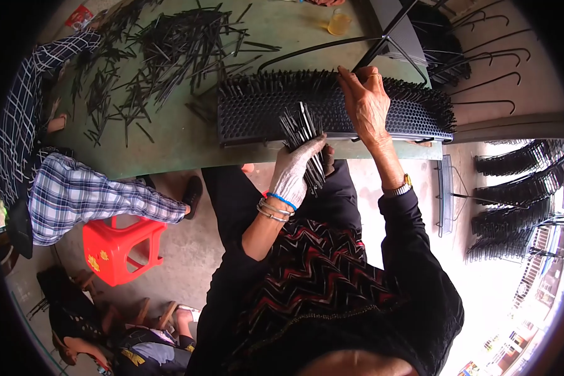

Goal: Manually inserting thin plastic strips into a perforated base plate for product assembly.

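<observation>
The left hand (294,170) is closed around a bundle of black spikes (304,135), their tips fanning out above the fingers. The right hand (366,103) is just to the right and higher, its fingertips pressed together at the top edge of the black panel (250,113) that lies on the green table (182,147). Loose spikes (163,50) lie far to the left.

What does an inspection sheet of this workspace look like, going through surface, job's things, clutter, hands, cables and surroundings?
Surface: green table.
Job's things: black perforated panel bristling with pins; bundle of black pins.
Clutter: loose black pins scattered in a heap; glass of yellow liquid.
Hands: left hand grips the bundle; right hand rests on the panel.
Cables: nothing seen.
Surroundings: person in a plaid shirt; red stool; stacked filled panels.
</observation>
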Available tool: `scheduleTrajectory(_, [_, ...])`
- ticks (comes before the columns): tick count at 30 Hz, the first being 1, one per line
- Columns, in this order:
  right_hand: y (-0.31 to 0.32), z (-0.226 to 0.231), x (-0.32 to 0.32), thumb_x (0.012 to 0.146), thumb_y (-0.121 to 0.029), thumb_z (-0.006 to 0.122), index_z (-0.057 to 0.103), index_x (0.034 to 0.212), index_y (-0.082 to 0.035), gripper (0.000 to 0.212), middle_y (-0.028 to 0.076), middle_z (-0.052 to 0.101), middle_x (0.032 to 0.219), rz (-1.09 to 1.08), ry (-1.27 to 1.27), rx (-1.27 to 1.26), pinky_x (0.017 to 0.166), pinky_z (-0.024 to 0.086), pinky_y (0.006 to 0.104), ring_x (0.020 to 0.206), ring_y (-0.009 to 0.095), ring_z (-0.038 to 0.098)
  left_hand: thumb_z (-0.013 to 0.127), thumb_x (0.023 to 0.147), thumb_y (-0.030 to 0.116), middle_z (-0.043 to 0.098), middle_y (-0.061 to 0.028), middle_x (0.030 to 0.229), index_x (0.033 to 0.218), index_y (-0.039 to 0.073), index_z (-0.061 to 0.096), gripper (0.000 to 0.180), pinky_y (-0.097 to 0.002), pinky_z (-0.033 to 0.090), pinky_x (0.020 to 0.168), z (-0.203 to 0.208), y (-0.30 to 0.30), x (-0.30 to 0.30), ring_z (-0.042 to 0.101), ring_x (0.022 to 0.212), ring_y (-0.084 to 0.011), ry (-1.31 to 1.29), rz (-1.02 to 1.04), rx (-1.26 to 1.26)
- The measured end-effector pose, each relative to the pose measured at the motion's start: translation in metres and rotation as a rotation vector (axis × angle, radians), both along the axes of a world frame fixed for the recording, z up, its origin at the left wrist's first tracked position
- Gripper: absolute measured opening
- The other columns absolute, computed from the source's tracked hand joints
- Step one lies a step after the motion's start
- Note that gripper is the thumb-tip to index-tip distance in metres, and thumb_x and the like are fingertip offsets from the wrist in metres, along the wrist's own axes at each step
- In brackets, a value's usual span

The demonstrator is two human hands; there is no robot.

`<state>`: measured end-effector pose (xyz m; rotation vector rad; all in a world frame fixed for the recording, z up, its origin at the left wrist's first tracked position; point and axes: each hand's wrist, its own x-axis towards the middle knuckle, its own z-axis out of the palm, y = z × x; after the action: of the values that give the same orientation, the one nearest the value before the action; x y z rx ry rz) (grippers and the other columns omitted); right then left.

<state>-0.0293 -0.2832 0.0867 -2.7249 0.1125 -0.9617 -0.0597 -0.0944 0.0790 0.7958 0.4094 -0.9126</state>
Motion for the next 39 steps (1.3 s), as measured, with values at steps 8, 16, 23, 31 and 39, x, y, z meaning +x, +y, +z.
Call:
scheduleTrajectory(8, [0.017,0.026,-0.029,0.086,-0.025,0.072,0.066,0.111,-0.004,0.033,0.011,0.062,0.090,0.174,0.219,0.318,0.069,0.050,0.0322,0.080,0.022,0.063,0.067,0.086,0.012,0.068,-0.0105,0.075,0.094,-0.003,0.067,0.016,-0.0274,0.054,0.052,0.002,0.005,-0.002,0.066,0.059,-0.0175,-0.113,0.041,0.026])
scheduleTrajectory(16, [0.023,0.028,-0.040,0.090,-0.009,0.062,0.064,0.099,0.003,0.016,0.006,0.063,0.076,0.376,0.657,1.078,0.066,0.049,0.0265,0.072,0.010,0.059,0.066,0.087,0.014,0.069,-0.0091,0.079,0.097,0.000,0.067,0.017,-0.0273,0.055,0.053,0.004,0.003,-0.002,0.067,0.062,-0.0175,-0.147,0.037,0.015])
scheduleTrajectory(23, [0.015,0.022,-0.045,0.092,-0.004,0.059,0.064,0.100,0.004,0.012,0.006,0.065,0.080,0.351,0.572,1.221,0.066,0.052,0.0247,0.071,0.011,0.064,0.066,0.088,0.015,0.070,-0.0113,0.084,0.097,0.001,0.066,0.016,-0.0322,0.056,0.054,0.007,0.000,-0.002,0.068,0.066,-0.0210,-0.048,0.057,-0.027])
scheduleTrajectory(31, [-0.011,0.032,-0.026,0.094,-0.003,0.057,0.063,0.100,0.003,0.010,0.009,0.069,0.082,0.074,-0.017,0.801,0.068,0.053,0.0244,0.073,0.014,0.068,0.059,0.095,0.022,0.068,-0.0110,0.099,0.101,0.009,0.061,0.014,-0.0441,0.057,0.075,-0.020,0.001,-0.002,0.066,0.091,-0.0272,0.053,0.009,-0.104])
scheduleTrajectory(39, [-0.022,0.016,-0.008,0.092,-0.004,0.059,0.063,0.100,0.000,0.010,0.008,0.071,0.083,0.016,-0.043,0.559,0.067,0.052,0.0228,0.074,0.012,0.069,0.057,0.096,0.020,0.066,-0.0106,0.093,0.100,0.008,0.060,0.013,-0.0442,0.059,0.074,-0.026,-0.004,-0.004,0.067,0.089,-0.0281,0.110,0.060,-0.080])
